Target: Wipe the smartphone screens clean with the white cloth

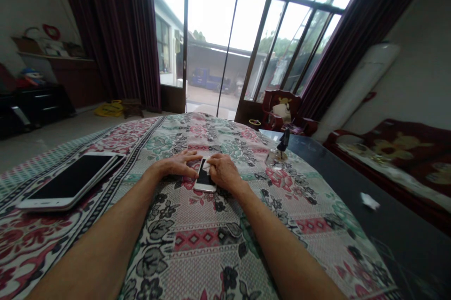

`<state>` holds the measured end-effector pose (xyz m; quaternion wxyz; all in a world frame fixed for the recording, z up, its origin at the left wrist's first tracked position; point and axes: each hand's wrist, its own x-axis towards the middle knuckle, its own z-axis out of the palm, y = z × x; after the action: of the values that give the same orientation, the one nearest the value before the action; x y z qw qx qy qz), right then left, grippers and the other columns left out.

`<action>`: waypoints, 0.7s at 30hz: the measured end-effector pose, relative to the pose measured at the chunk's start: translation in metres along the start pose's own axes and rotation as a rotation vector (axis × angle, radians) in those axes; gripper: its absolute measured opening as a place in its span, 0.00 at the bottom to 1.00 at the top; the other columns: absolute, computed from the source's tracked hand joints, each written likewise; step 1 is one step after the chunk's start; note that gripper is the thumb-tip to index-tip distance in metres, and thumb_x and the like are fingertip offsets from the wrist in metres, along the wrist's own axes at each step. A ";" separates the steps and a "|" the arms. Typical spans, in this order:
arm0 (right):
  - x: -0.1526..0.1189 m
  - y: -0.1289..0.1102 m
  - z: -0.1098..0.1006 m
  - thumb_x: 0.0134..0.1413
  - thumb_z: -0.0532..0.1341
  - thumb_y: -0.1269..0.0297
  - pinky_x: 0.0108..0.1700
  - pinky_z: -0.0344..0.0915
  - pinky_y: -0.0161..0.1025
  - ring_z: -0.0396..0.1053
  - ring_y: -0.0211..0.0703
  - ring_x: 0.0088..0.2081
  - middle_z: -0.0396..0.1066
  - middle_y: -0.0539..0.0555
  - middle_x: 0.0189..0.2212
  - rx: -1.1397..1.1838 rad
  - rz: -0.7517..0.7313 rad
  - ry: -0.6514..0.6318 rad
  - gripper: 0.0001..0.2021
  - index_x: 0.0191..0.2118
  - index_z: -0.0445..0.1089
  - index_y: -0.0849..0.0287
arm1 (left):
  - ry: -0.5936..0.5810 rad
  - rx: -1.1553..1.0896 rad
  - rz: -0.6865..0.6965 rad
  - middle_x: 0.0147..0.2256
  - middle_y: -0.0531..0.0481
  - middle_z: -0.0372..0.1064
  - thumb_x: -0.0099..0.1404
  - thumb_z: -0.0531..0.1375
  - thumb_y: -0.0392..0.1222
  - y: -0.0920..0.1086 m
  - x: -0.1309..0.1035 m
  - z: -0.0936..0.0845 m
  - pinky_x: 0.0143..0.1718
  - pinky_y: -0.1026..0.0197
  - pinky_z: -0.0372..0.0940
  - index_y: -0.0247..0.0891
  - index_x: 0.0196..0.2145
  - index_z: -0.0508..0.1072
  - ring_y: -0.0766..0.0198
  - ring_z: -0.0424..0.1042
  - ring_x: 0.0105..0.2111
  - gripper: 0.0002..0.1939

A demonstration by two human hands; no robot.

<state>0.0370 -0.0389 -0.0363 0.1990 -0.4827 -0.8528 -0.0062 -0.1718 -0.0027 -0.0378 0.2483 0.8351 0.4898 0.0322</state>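
A white smartphone with a dark screen lies face up on the patterned tablecloth. Pressed to the upper part of its screen is a small white tissue, bunched under the fingers of my right hand, which is closed on it. My left hand rests at the phone's left edge, its fingers spread and the thumb touching the side. Farther left, two more phones lie stacked; the upper white phone has a black screen, and the lower phone is mostly covered.
A clear spray bottle with a black nozzle stands to the right. Beyond the cloth, a crumpled white tissue lies on the dark tabletop. Wooden seats line the right side, and a glass door is ahead.
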 end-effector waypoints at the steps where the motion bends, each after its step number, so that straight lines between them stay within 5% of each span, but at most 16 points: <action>1: -0.001 0.004 -0.001 0.53 0.54 0.73 0.52 0.58 0.38 0.67 0.43 0.46 0.73 0.56 0.43 -0.003 0.038 0.008 0.14 0.40 0.76 0.57 | 0.003 0.007 -0.024 0.67 0.49 0.38 0.53 0.62 0.56 0.001 0.000 0.000 0.63 0.38 0.36 0.49 0.65 0.50 0.41 0.27 0.66 0.45; 5: -0.005 0.011 0.000 0.54 0.54 0.73 0.53 0.57 0.38 0.66 0.44 0.46 0.72 0.56 0.44 -0.020 0.078 0.055 0.13 0.39 0.75 0.57 | 0.025 0.022 -0.026 0.67 0.49 0.41 0.52 0.62 0.56 0.003 -0.001 -0.001 0.62 0.38 0.38 0.49 0.64 0.52 0.41 0.29 0.66 0.44; 15: -0.004 -0.017 0.007 0.58 0.52 0.71 0.52 0.55 0.40 0.64 0.43 0.47 0.71 0.54 0.48 -0.009 -0.171 -0.004 0.11 0.41 0.70 0.57 | 0.014 0.026 -0.036 0.68 0.45 0.35 0.52 0.62 0.55 0.001 0.001 0.001 0.64 0.43 0.35 0.42 0.65 0.51 0.43 0.28 0.66 0.46; 21: 0.000 -0.011 0.010 0.59 0.51 0.72 0.54 0.54 0.38 0.65 0.41 0.48 0.71 0.52 0.49 0.043 -0.190 0.037 0.14 0.44 0.71 0.57 | 0.001 0.013 -0.037 0.68 0.46 0.34 0.52 0.62 0.56 -0.002 0.002 0.002 0.64 0.43 0.34 0.42 0.65 0.50 0.43 0.27 0.66 0.47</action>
<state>0.0247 -0.0424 -0.0438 0.2236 -0.3952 -0.8908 -0.0155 -0.1719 -0.0012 -0.0403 0.2429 0.8277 0.5053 0.0249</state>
